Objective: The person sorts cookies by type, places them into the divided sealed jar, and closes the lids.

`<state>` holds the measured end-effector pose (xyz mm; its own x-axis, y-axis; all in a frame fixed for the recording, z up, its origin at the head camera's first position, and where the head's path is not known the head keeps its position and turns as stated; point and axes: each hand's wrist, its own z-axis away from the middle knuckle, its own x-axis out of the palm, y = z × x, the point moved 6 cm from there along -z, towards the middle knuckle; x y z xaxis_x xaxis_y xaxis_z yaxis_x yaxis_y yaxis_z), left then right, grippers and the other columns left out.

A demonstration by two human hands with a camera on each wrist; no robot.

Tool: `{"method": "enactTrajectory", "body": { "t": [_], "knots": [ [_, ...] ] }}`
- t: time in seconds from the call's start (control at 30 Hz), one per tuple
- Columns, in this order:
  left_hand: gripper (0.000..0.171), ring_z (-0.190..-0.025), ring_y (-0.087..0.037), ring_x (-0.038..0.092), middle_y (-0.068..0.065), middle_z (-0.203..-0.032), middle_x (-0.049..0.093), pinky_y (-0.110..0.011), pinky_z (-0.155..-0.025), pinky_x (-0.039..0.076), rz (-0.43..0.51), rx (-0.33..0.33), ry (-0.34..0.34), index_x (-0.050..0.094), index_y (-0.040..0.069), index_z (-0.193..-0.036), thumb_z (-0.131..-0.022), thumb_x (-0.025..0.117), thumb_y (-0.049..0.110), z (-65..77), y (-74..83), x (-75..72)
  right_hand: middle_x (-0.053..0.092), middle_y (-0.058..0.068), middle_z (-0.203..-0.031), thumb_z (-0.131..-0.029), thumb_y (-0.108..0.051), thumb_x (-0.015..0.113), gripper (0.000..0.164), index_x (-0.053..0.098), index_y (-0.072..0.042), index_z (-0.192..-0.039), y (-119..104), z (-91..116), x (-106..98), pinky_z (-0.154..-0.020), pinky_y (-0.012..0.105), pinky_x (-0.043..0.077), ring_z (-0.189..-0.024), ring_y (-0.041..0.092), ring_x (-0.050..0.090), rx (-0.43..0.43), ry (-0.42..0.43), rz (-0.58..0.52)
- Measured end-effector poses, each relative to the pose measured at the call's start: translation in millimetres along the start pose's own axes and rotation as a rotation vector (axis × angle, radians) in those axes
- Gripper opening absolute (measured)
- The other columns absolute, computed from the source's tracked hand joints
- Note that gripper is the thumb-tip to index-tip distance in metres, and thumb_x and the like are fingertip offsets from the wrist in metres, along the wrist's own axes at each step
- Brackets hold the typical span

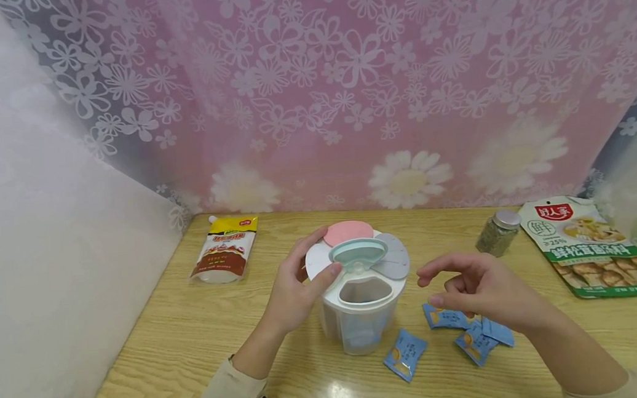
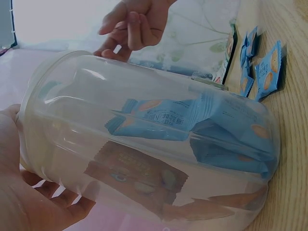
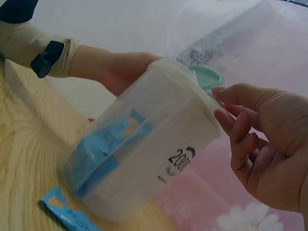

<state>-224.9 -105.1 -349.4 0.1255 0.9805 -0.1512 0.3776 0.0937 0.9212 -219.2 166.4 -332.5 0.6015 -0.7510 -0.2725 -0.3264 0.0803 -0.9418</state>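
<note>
A clear storage container (image 1: pixel 332 321) with a white lid stands on the table. Its pink, grey and white flaps lie flat, and the mint flap (image 1: pixel 358 253) is raised beside an uncovered opening. My left hand (image 1: pixel 297 287) grips the lid's edge, thumb on top and fingers round the side. Inside, the left wrist view shows blue snack packets (image 2: pixel 163 119) and brown packets (image 2: pixel 139 173) in separate compartments. To the right of the lid, my right hand (image 1: pixel 485 286) hovers with fingers loosely bent and nothing in them. Under it lie several blue packets (image 1: pixel 475 343); one more blue packet (image 1: pixel 406 354) lies nearer the container.
A spouted pouch (image 1: pixel 225 250) lies at the back left of the wooden table (image 1: pixel 172 332). At the back right are a small jar (image 1: pixel 498 234) with a metal cap and a large green-and-white food bag (image 1: pixel 594 247). A flowered curtain (image 1: pixel 311 101) hangs behind.
</note>
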Motion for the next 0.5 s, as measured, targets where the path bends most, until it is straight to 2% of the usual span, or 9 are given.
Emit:
{"method": "enactTrajectory", "body": {
  "t": [0.2,0.3,0.33,0.47,0.5],
  "knots": [
    [0.062,-0.117,-0.021,0.056,-0.009,-0.148,0.047,-0.025,-0.093,0.052,0.007,0.0,-0.001,0.045,0.015,-0.15,-0.093,0.069,0.022,-0.3,0.0,0.9,0.067,0.001,-0.114,-0.09,0.007,0.066,0.033,0.062,-0.001,-0.123,23.0,7.1,-1.1,-0.04,0.035,0.032,-0.05,0.022,0.03,0.047,-0.048,-0.033],
    [0.062,-0.117,-0.021,0.056,-0.009,-0.148,0.047,-0.025,-0.093,0.053,0.009,-0.003,-0.002,0.045,0.015,-0.15,-0.093,0.069,0.022,0.1,-0.2,1.2,0.068,0.002,-0.117,-0.091,0.01,0.063,0.033,0.061,0.003,-0.124,35.9,9.6,4.7,-0.04,0.036,0.031,-0.05,0.022,0.029,0.041,-0.126,-0.107],
    [0.062,-0.116,-0.02,0.056,-0.009,-0.148,0.047,-0.026,-0.092,0.053,0.007,-0.004,0.001,0.046,0.015,-0.15,-0.093,0.069,0.022,0.3,-0.3,1.0,0.069,0.0,-0.108,-0.091,0.01,0.062,0.034,0.06,0.004,-0.124,39.9,10.2,7.4,-0.039,0.036,0.031,-0.049,0.021,0.029,0.04,-0.156,-0.138],
    [0.061,-0.115,-0.02,0.057,-0.009,-0.146,0.049,-0.026,-0.091,0.053,-0.001,-0.003,0.008,0.047,0.015,-0.149,-0.093,0.069,0.023,0.8,0.4,0.6,0.069,0.004,-0.111,-0.091,0.014,0.058,0.038,0.058,0.006,-0.128,54.2,12.0,18.7,-0.038,0.036,0.03,-0.046,0.022,0.028,0.016,-0.259,-0.213],
    [0.061,-0.115,-0.02,0.057,-0.009,-0.146,0.049,-0.026,-0.09,0.053,-0.003,-0.002,0.01,0.047,0.015,-0.149,-0.093,0.07,0.023,0.8,0.5,0.5,0.069,0.003,-0.103,-0.091,0.014,0.059,0.038,0.059,0.006,-0.128,57.9,12.2,21.1,-0.038,0.034,0.03,-0.045,0.021,0.028,0.017,-0.267,-0.206]
  ]
}}
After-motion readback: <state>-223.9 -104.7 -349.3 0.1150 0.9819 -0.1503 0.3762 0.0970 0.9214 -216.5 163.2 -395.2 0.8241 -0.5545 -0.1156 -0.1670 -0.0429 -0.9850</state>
